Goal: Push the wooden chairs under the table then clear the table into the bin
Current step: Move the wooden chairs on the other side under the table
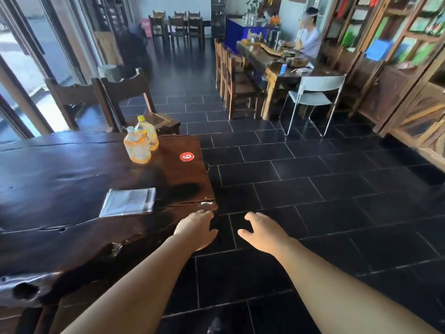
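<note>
Of the person, two bare forearms and two bare hands show. The left forearm [134,280] and the right forearm [342,285] are uncovered from the lower edge of the view up to the wrists. They are smooth and rounded, broad near the camera and narrowing toward the wrists. The left grip [196,229] and the right grip [262,231] are bare hands with plain backs and rounded fingers and thumbs. The nails are too blurred to make out.
</note>
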Action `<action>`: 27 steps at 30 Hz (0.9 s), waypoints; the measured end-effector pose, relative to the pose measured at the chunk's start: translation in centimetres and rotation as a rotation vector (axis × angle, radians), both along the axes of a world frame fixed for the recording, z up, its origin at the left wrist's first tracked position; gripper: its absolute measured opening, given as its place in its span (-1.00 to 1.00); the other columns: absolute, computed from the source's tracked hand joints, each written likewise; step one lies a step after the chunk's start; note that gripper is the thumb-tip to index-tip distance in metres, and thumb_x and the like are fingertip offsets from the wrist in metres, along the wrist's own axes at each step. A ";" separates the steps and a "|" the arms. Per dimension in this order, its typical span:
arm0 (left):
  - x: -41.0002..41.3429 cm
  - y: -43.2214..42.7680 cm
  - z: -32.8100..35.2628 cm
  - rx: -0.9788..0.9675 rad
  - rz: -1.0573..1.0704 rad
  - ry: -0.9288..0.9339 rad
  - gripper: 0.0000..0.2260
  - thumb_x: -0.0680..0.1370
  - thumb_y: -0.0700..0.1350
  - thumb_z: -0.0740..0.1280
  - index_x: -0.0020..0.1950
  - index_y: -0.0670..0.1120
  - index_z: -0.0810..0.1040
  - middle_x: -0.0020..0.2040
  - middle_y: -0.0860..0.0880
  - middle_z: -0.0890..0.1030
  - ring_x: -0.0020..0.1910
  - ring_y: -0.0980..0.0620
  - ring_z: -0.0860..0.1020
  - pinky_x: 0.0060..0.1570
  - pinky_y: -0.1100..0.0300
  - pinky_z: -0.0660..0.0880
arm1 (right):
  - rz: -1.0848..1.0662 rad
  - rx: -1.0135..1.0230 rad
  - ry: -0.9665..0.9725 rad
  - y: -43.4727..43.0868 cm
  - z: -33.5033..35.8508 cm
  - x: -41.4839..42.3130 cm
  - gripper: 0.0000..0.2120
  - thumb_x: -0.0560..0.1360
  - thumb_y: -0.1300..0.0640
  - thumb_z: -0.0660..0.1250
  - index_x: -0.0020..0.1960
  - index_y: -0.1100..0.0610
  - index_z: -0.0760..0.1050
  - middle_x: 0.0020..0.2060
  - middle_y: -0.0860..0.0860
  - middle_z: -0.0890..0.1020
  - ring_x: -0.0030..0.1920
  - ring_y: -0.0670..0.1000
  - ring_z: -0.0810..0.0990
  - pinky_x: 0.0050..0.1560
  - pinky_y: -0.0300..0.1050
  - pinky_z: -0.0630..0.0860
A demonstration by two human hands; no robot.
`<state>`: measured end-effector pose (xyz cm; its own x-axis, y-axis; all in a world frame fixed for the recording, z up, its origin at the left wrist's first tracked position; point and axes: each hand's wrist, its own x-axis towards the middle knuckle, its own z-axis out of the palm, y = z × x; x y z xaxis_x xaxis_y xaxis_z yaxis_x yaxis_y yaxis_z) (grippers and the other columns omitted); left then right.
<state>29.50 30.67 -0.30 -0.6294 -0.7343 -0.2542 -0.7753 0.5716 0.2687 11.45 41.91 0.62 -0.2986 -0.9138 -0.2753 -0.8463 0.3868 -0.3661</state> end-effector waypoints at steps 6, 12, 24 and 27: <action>-9.6 -9.4 -1.3 0.013 0.072 0.059 -0.53 0.54 0.11 0.30 0.43 0.02 0.38 0.32 0.01 0.50 0.26 -0.06 0.51 0.13 0.01 0.53 | 0.049 -0.017 0.029 -9.9 -0.1 -9.9 -0.48 0.58 -0.16 0.24 0.45 0.05 0.31 0.30 0.01 0.48 0.22 0.05 0.53 0.13 -0.05 0.51; -19.0 -22.3 -1.3 0.007 0.116 0.073 -0.50 0.54 0.12 0.31 0.44 -0.01 0.38 0.32 -0.02 0.49 0.29 -0.09 0.49 0.18 -0.03 0.51 | 0.072 0.005 0.022 -23.6 -0.3 -19.4 -0.49 0.59 -0.15 0.23 0.46 0.04 0.29 0.36 0.00 0.44 0.25 0.05 0.50 0.16 -0.03 0.50; -32.2 -44.2 0.1 -0.021 0.219 0.037 -0.53 0.50 0.14 0.32 0.36 0.00 0.43 0.26 -0.01 0.52 0.25 -0.11 0.51 0.15 -0.02 0.51 | 0.189 0.040 0.009 -48.2 0.7 -34.3 -0.48 0.58 -0.19 0.22 0.45 0.02 0.29 0.34 0.00 0.44 0.24 0.07 0.50 0.14 0.02 0.52; -36.0 -50.3 -0.3 -0.041 0.252 0.035 -0.55 0.49 0.14 0.32 0.31 -0.03 0.45 0.22 -0.03 0.53 0.22 -0.13 0.52 0.15 -0.04 0.51 | 0.218 0.032 0.009 -55.2 0.1 -39.0 -0.48 0.58 -0.18 0.22 0.45 0.03 0.29 0.33 0.00 0.45 0.23 0.06 0.50 0.15 0.03 0.51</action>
